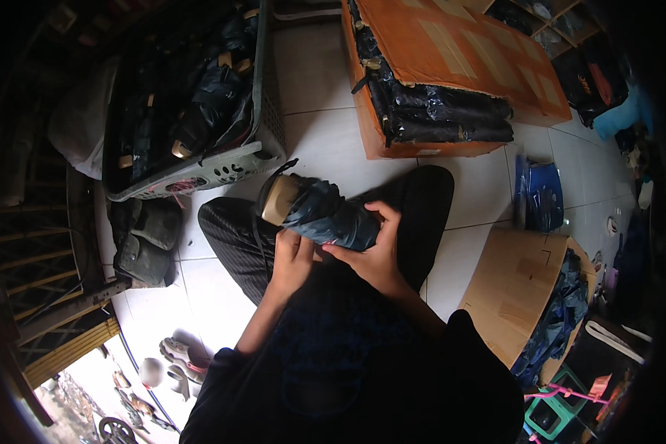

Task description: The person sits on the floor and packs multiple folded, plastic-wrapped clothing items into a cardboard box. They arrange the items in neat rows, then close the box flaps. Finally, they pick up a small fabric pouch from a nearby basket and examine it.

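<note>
A folded compact umbrella in dark blue-green cloth lies slantwise above my lap, its tan handle toward the upper left. A black wrist strap loops from the handle end. My right hand wraps round the cloth at the far end, thumb on the near side and fingers over the top. Close below the handle, my left hand has its fingers bent in against the umbrella's near side; the fingertips are partly hidden.
A grey-green plastic basket full of similar umbrellas stands ahead left. Ahead right is an orange-brown carton with black wrapped bundles. Another carton holding dark blue cloth sits at right. Dark pouches and sandals lie on the left.
</note>
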Tool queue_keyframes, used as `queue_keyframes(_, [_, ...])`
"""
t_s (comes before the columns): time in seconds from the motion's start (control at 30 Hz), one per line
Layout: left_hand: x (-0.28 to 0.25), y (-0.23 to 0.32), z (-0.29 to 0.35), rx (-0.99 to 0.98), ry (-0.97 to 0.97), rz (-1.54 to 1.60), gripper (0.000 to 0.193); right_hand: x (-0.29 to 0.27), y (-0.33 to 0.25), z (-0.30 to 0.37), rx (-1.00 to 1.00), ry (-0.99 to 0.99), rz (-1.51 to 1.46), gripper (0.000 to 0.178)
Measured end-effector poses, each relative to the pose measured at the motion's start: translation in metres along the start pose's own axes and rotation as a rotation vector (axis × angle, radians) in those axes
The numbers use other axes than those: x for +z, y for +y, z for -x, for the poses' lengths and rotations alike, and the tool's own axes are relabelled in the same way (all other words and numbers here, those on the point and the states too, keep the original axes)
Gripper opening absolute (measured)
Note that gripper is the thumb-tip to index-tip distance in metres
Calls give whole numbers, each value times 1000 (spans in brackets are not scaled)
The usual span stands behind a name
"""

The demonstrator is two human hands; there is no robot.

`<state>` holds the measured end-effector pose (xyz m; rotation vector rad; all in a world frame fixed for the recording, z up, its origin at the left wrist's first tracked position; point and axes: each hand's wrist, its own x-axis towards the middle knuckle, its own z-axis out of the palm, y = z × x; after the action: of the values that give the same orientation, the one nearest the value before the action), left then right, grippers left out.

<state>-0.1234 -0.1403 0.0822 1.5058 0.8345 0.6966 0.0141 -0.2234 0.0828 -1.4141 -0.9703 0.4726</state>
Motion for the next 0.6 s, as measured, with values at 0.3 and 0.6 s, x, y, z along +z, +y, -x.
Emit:
queue_keyframes(0.3, [14, -41, 22, -131, 77, 558, 73, 9, -16, -10, -193, -119, 201, 71])
queue_keyframes(0.6, [-13, -20, 5, -5, -67, 759, 72, -7, -13, -21, 564, -402, -513, 38])
